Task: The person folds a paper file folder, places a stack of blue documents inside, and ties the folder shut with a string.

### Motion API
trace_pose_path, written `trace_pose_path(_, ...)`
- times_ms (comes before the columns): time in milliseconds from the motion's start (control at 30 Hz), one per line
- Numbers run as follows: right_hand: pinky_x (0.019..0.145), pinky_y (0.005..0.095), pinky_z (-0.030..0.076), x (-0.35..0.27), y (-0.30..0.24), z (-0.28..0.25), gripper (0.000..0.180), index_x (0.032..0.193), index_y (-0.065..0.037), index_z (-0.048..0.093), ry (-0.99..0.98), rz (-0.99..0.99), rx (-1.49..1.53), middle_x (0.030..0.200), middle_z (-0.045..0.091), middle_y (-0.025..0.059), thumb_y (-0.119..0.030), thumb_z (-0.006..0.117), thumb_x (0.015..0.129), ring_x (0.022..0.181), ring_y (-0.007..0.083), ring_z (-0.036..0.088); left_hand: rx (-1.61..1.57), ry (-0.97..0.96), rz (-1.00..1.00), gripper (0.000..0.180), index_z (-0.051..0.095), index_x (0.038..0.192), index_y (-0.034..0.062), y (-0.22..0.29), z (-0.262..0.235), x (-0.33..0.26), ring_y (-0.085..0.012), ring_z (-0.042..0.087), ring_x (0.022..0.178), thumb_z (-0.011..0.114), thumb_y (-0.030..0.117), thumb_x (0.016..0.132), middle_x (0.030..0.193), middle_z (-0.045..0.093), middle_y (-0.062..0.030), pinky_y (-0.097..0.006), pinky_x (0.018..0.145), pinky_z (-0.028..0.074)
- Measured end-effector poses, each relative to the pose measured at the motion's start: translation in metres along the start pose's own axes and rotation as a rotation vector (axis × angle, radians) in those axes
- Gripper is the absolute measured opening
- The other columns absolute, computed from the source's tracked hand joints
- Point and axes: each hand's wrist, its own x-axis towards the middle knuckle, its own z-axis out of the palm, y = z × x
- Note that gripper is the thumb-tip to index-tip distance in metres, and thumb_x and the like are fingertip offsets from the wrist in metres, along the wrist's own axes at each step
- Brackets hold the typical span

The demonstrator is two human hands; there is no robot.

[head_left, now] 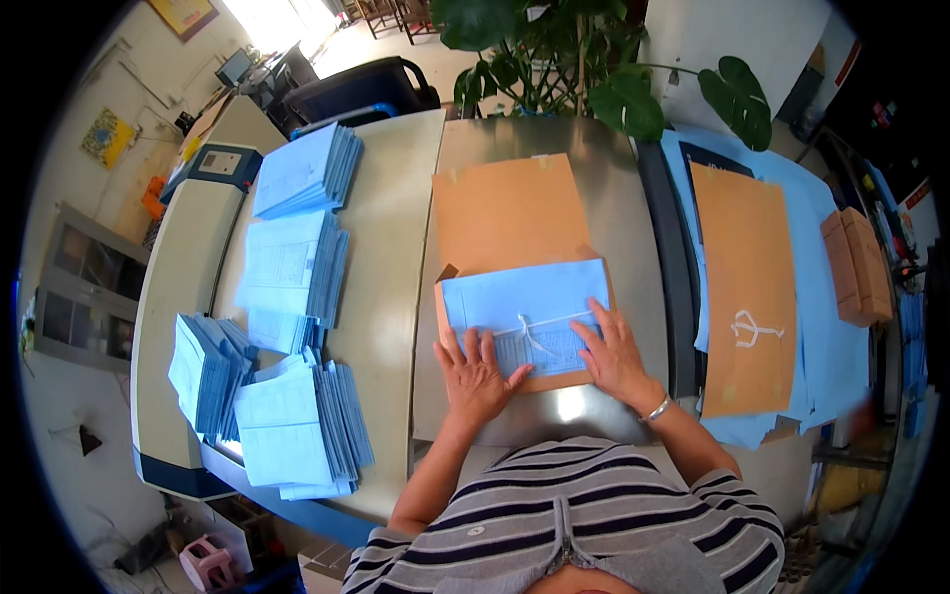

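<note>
A bundle of blue paper folders (pixel 495 289), tied with white string (pixel 554 320) in a bow, lies in an opened brown cardboard file box (pixel 510 218). The box's wide flap is laid back, away from me. My left hand (pixel 477 381) rests with spread fingers on the bundle's near left part. On the near right side, my right hand (pixel 616 358) lies with its fingers apart, touching the bundle and the string's right end. Neither hand grips anything that I can see.
Several stacks of blue folders (pixel 287 262) stand on the cream table at the left. At the right, a brown file box with white string (pixel 749 277) lies on large blue sheets (pixel 836 366). A brown carton (pixel 855 267) sits beyond it. A leafy plant (pixel 623 99) overhangs the far edge.
</note>
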Motion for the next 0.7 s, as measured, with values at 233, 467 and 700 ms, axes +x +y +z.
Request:
trace_pose_path(233, 0.103, 0.0477, 0.034, 0.019, 0.009, 0.001, 0.052, 0.124, -0.012, 0.059, -0.019, 0.189, 0.156, 0.135, 0.046, 0.0155, -0.021, 0.079, 0.077, 0.115, 0.0358, 0.047, 0.046, 0.069, -0.036, 0.074, 0.054, 0.141, 0.0278, 0.014, -0.003, 0.004, -0.0518, 0.025, 0.137, 0.055, 0.074, 0.084, 0.141, 0.044, -0.0202, -0.073, 0.108, 0.017)
trace_pose_path(467, 0.108, 0.0486, 0.034, 0.078, 0.066, 0.057, 0.060, 0.139, -0.003, 0.043, 0.472, 0.391, 0.236, 0.148, 0.032, 0.0272, -0.028, 0.068, 0.091, 0.131, 0.0415, 0.039, -0.004, 0.087, -0.029, 0.066, 0.056, 0.139, 0.0352, 0.011, 0.007, 0.005, -0.0546, 0.015, 0.143, 0.057, 0.073, 0.084, 0.154, 0.034, -0.0167, -0.077, 0.107, 0.012)
trace_pose_path(700, 0.087, 0.0374, 0.051, 0.117, 0.108, 0.065, 0.036, 0.118, 0.003, 0.061, 0.116, 0.714, 0.772, 0.106, 0.067, 0.0210, -0.028, 0.053, 0.102, 0.096, 0.0282, 0.066, -0.039, 0.030, -0.019, 0.063, 0.057, 0.139, 0.0354, 0.012, 0.007, 0.007, -0.0544, 0.013, 0.145, 0.057, 0.070, 0.086, 0.157, 0.033, -0.0155, -0.078, 0.107, 0.007)
